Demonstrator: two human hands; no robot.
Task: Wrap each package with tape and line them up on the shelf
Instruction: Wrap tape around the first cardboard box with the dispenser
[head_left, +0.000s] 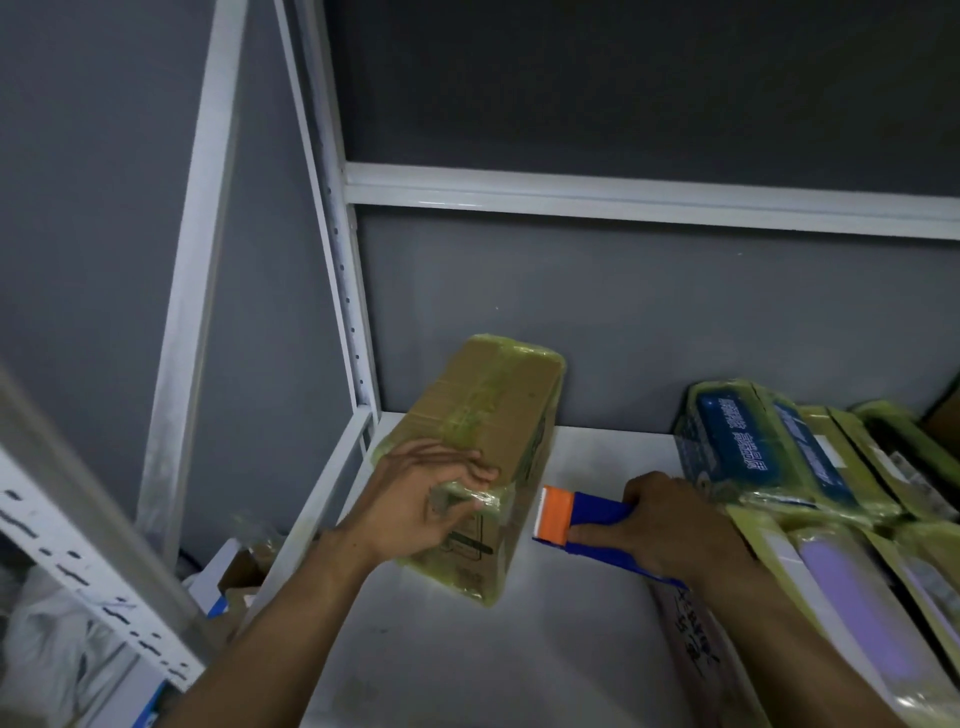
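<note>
A brown cardboard package (488, 415) wrapped in yellowish clear tape stands on the white shelf (467, 649), near its left rear corner. My left hand (421, 499) grips the package's near top edge, fingers curled over crumpled tape there. My right hand (670, 525) holds a blue tape dispenser (587, 525) with an orange cutter end, which points at the package's right side a short gap away. A tape roll is not visible.
Several tape-wrapped packages (769, 457) lie stacked on the shelf's right side. A white upright post (343, 291) and a crossbar (623, 197) frame the shelf against a grey wall. Boxes and bags (234, 571) sit on the floor at lower left.
</note>
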